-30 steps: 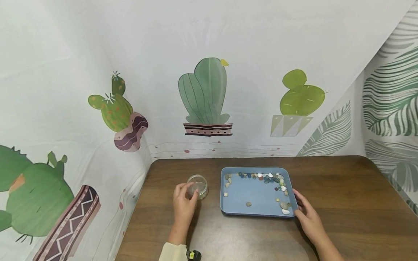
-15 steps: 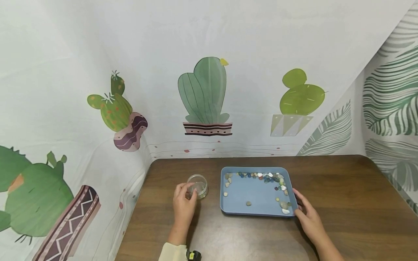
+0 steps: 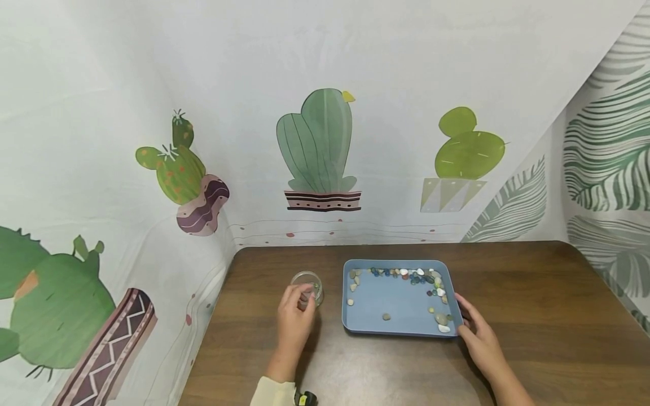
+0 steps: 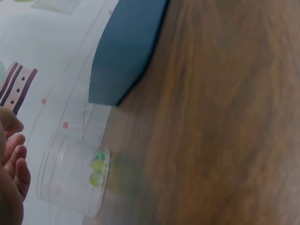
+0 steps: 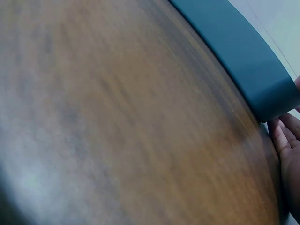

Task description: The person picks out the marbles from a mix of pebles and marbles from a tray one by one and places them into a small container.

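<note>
My left hand (image 3: 296,317) is over the near left side of a clear round jar (image 3: 315,277), its fingers loosely bent and the thumb close to them. In the left wrist view the fingers (image 4: 19,157) stay apart from the jar (image 4: 70,176), and I see nothing between them. Several green and yellow glass marbles (image 4: 97,165) lie at the jar's bottom. My right hand (image 3: 479,340) holds the blue tray (image 3: 398,332) at its right side near the front corner. Pebbles and coloured stones (image 3: 417,278) line the tray's back and right edges.
Both things stand on a brown wooden table (image 3: 548,304). Several tan pebbles (image 3: 354,276) lie along the tray's left side, and one pebble (image 3: 386,317) sits near its front. Behind the table hangs a cactus-print cloth (image 3: 396,73).
My left hand has shifted slightly right, further over the jar, its thumb and fingers now closer together. The right hand, tray and jar look unmoved.
</note>
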### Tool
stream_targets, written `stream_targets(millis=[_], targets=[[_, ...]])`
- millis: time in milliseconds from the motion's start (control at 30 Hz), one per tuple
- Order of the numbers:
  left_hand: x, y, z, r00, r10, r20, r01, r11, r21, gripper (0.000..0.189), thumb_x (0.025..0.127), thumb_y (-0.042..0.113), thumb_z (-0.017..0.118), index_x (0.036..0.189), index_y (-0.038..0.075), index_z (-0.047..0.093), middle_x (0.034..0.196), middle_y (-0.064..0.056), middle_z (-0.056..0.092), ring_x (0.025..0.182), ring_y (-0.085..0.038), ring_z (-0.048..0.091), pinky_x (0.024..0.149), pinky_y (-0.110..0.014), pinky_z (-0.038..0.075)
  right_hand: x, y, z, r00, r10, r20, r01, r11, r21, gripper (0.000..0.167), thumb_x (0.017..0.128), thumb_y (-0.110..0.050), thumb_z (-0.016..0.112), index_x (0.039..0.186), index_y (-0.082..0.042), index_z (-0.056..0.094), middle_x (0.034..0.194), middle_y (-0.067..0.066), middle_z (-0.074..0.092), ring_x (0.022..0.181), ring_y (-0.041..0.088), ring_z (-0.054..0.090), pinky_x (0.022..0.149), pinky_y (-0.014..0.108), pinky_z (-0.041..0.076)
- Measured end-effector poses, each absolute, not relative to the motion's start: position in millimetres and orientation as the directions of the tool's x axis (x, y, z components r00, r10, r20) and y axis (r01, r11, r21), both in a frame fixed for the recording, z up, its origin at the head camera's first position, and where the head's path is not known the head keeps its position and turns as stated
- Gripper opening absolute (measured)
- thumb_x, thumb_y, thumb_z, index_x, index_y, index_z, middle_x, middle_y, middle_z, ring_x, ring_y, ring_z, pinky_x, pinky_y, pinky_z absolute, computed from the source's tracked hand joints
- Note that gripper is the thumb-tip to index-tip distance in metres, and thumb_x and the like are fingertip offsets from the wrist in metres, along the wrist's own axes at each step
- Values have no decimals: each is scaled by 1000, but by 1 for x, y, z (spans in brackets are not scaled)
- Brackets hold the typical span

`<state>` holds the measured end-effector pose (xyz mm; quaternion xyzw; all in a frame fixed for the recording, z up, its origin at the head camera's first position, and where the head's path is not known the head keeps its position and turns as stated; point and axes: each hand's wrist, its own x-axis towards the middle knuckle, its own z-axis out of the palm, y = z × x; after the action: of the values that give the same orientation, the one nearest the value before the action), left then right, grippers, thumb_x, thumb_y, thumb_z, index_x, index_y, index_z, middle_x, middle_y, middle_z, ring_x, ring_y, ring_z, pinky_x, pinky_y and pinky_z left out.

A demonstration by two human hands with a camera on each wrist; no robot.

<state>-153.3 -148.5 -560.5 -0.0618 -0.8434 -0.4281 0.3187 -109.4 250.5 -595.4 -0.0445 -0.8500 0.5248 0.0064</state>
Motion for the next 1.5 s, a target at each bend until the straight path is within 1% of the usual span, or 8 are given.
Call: stream_targets(millis=[167, 633, 867, 933, 1100, 1200, 1333, 1500], targets=[[-154, -137, -560, -779, -135, 612, 418, 616, 668, 21, 82, -4, 75, 101, 5, 74, 96, -6, 66, 73, -14, 59, 59, -14, 46, -110, 250, -594, -995, 84, -57, 88, 448, -890, 74, 94, 1, 46, 162, -21, 24, 166, 18, 26, 147, 43, 30, 90, -8, 25], [-159, -102, -558, -817, 30, 576, 455, 647, 612, 21, 84, 6, 76, 105, 9, 75, 102, -2, 67, 82, -15, 63, 66, -18, 51, -110, 250, -595, -995, 84, -53, 85, 446, -891, 75, 94, 2, 48, 162, -21, 25, 166, 18, 27, 147, 39, 33, 89, -7, 26], [-171, -87, -553, -821, 70, 567, 463, 663, 588, 21, 84, 7, 76, 105, 8, 76, 101, -2, 67, 84, -16, 60, 70, -23, 50, -109, 251, -598, -996, 89, -13, 51, 447, -893, 73, 95, 2, 49, 160, -22, 28, 164, 16, 31, 131, -18, 29, 91, -7, 28], [-174, -83, -551, -813, 79, 576, 469, 676, 569, 22, 83, 6, 77, 105, 10, 76, 101, -1, 67, 85, -14, 59, 71, -24, 50, -110, 251, -598, -996, 86, -12, 49, 448, -893, 73, 94, 2, 49, 160, -21, 28, 164, 17, 31, 136, -12, 31, 91, -6, 28], [-183, -74, -551, -821, 130, 557, 481, 682, 550, 26, 84, 5, 77, 109, 11, 76, 105, -1, 68, 87, -12, 60, 72, -22, 53, -110, 251, -596, -996, 86, -36, 72, 458, -886, 74, 94, 1, 48, 161, -21, 26, 165, 17, 30, 144, 31, 36, 90, -7, 27], [-191, -70, -555, -833, 182, 523, 484, 697, 528, 28, 87, 7, 75, 115, 10, 75, 110, -1, 69, 90, -12, 63, 74, -23, 55, -109, 251, -596, -996, 88, -29, 66, 453, -889, 73, 94, 1, 49, 161, -21, 27, 164, 18, 31, 143, 9, 37, 90, -7, 28], [-199, -64, -559, -857, 245, 452, 468, 736, 488, 31, 90, 12, 73, 121, 13, 73, 117, 0, 69, 97, -13, 65, 81, -27, 56, -109, 251, -597, -996, 89, 0, 40, 446, -894, 73, 94, 3, 50, 160, -21, 30, 162, 18, 33, 122, -25, 28, 91, -6, 29], [-207, -58, -558, -890, 322, 323, 444, 771, 455, 33, 95, 19, 68, 128, 14, 70, 123, -1, 68, 106, -15, 66, 88, -30, 57, -110, 252, -599, -996, 90, 7, 34, 448, -893, 73, 94, 3, 50, 160, -21, 30, 162, 18, 34, 119, -28, 25, 91, -6, 28]])
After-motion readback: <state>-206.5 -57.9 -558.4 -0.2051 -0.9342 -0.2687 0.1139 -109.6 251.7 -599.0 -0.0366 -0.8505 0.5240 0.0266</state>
